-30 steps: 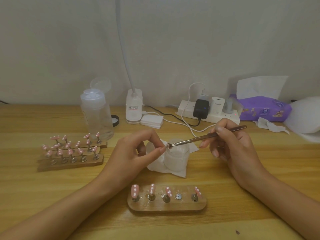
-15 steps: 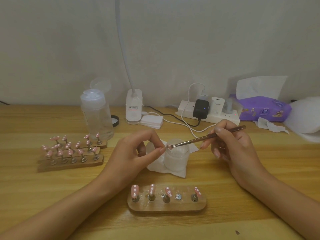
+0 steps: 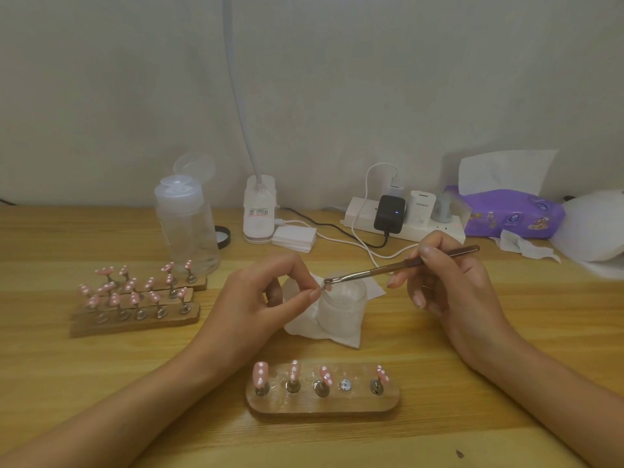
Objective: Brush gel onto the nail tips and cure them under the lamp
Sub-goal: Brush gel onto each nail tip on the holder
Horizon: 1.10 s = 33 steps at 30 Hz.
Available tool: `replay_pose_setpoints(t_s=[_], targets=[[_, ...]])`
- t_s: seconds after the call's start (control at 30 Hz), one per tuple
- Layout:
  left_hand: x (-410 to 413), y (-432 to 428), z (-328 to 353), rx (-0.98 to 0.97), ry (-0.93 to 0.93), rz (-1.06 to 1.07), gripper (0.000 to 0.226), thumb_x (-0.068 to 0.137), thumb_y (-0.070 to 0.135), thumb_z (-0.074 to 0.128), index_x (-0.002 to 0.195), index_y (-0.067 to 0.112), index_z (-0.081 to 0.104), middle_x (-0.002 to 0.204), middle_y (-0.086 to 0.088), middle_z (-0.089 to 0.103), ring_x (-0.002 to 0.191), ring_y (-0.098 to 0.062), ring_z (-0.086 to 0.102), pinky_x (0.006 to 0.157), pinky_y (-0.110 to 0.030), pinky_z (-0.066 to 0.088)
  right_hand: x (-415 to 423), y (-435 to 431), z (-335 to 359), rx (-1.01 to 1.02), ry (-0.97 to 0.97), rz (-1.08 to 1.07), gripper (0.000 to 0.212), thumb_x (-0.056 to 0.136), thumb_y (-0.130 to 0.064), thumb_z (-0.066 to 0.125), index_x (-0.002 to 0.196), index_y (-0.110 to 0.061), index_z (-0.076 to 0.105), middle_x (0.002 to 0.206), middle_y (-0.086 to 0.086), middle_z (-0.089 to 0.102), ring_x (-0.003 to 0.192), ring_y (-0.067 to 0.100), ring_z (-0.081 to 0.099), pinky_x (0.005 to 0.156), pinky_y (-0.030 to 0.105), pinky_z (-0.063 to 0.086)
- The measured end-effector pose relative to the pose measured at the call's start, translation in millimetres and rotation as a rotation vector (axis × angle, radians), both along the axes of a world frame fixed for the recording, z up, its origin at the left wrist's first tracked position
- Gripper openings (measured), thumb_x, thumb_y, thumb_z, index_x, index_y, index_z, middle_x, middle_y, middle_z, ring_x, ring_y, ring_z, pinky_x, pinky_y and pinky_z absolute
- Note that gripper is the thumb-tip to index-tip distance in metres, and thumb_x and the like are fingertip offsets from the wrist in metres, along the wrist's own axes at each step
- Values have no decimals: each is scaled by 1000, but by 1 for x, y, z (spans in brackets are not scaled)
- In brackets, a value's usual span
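Note:
My right hand (image 3: 452, 282) grips a thin metal-handled brush (image 3: 398, 265), its tip at the fingertips of my left hand (image 3: 266, 298). My left thumb and forefinger pinch a small nail tip (image 3: 327, 287) over the frosted gel jar (image 3: 342, 307), which stands on a white wipe. In front of me a wooden stand (image 3: 322, 405) carries several pink nail tips with white dots; one of its pegs is bare. Further wooden stands (image 3: 135, 324) with many pink tips lie at the left. A white lamp (image 3: 597, 224) shows partly at the right edge.
A clear pump bottle (image 3: 185, 228) stands behind the left stands. At the back are a desk lamp base (image 3: 259, 214), a stack of white pads (image 3: 294, 238), a power strip (image 3: 401, 219) with chargers and cables, and a purple tissue pack (image 3: 510, 212).
The brush tip has shifted slightly against the nail tip in my left fingers. Both hands stay over the jar.

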State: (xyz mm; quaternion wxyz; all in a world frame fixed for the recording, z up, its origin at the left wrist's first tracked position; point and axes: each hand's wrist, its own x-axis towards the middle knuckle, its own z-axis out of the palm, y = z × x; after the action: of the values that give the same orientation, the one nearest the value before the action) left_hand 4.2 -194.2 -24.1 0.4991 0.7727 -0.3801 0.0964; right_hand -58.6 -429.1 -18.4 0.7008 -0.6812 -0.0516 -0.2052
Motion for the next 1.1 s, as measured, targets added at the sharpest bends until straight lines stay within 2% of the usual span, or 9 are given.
replay_pose_setpoints(t_s=[0.13,0.3,0.43,0.6,0.77,0.93,1.1], targets=[[0,0,0,4,6,0,22,80,39,63,82,18,68,64,34,55,54,-1,44,61,-4,38,2,-1,-2,-15,49,-55,34,102,-18,47,72,-27,62,71,12,72,43,11,46,39,16,32],[1,1,-1,3,0,2,20,81,40,64,81,20,67,66,33,56,57,-4,47,62,-5,39,0,-1,1,1,7,-6,25,95,-30,52,73,-28,63,73,12,72,46,13,49,42,23,33],[0,0,-1,8,1,4,22,81,41,63,82,20,68,66,33,56,56,-2,47,61,-5,39,2,-1,-1,-12,42,-56,32,101,-18,47,73,-24,61,70,13,71,44,12,46,41,19,33],[2,2,-1,6,2,4,20,81,40,63,82,20,67,66,34,56,55,1,46,60,-4,38,1,0,0,0,-17,-6,25,94,-26,50,72,-27,62,71,13,71,45,14,48,42,23,33],[1,0,-2,6,12,4,22,80,42,62,82,21,67,66,33,56,55,0,47,60,-4,39,2,-1,-2,-27,33,-68,35,102,-18,47,71,-28,61,70,12,71,43,12,46,42,22,32],[1,1,-2,0,9,5,20,81,40,63,81,21,67,65,33,56,55,0,46,59,-4,38,0,0,0,-5,-29,-3,23,94,-26,50,74,-24,61,71,14,71,45,14,48,43,26,33],[1,1,-3,4,14,10,19,82,39,65,82,20,68,65,33,56,55,1,47,59,-5,39,0,0,-1,-46,26,-77,37,102,-15,47,70,-28,60,69,13,71,43,12,45,44,24,32]])
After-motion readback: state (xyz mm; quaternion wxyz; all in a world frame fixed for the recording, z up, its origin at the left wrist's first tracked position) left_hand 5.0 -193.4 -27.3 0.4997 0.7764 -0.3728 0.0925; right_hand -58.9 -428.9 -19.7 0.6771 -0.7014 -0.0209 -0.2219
